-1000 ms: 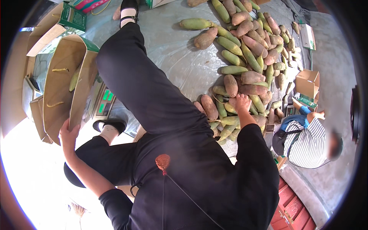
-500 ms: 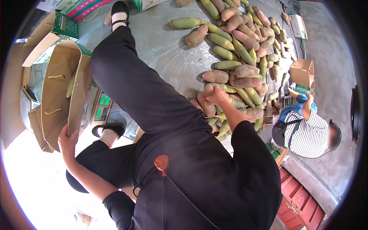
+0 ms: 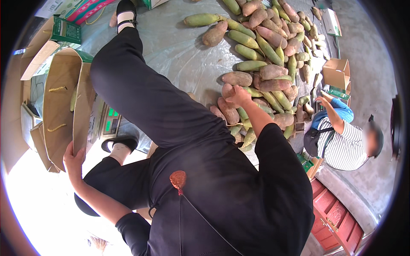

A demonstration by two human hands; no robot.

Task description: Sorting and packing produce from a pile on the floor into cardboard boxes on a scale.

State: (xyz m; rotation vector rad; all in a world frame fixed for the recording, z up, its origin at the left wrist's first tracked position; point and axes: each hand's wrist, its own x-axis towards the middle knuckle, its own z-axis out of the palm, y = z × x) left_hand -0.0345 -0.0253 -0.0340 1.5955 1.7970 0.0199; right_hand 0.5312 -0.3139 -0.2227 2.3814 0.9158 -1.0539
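Observation:
My right hand [image 3: 240, 98] is closed round a pinkish radish [image 3: 228, 90] at the near left side of a pile of radishes. Long green radishes [image 3: 268, 51] and reddish-brown ones [image 3: 274, 71] make up that pile. Over on the left, my left hand [image 3: 74, 161] grips the near edge of an open cardboard box [image 3: 60, 106], thumb and fingers on either side of the wall. Inside the box lies one green radish [image 3: 73, 99], and yellow cord handles [image 3: 56, 127] show against its wall. A digital scale [image 3: 112, 119] with green lit figures stands beside the box.
Clear plastic sheeting [image 3: 175, 59] covers the floor under the pile. More cardboard boxes [image 3: 32, 59] stand at the left. Across the pile at the right, a person in a striped top [image 3: 346, 145] bends beside an open carton [image 3: 335, 77]. A red wooden door [image 3: 335, 217] is at lower right.
My right hand has drawn slightly left with the pinkish radish. The whole view has shifted a little left. My left hand keeps its hold on the box, and the other person's arms have moved.

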